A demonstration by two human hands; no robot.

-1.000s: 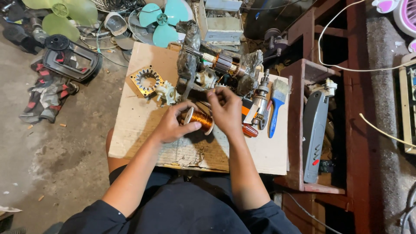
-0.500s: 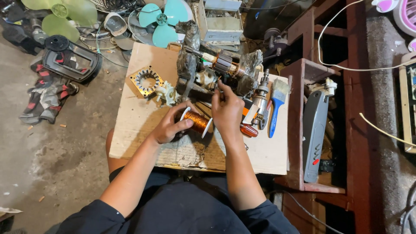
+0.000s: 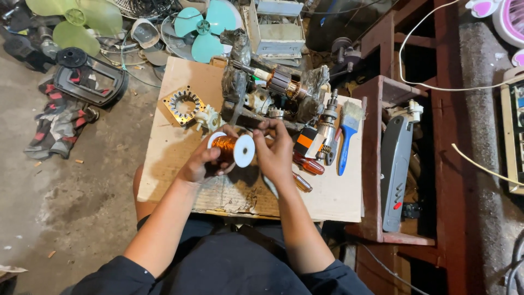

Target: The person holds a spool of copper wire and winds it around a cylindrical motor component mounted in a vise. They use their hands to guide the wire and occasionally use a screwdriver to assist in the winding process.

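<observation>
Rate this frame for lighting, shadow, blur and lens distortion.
Head view: even, soft light with no glare; a faint shadow lies under the copper wire spool on the cardboard board. The left hand, right hand and blue-handled brush are sharp. Wide-angle bending shows at the edges, as on the wooden stand.

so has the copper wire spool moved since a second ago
Yes. The copper wire spool, held in the left hand, has turned so its white end faces the camera, and sits slightly higher, nearer the ring-shaped metal part.

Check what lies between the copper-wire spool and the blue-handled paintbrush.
Head view: the right hand, then red-handled screwdrivers and an orange-and-black tool, between the copper-wire spool and blue-handled paintbrush.
</observation>
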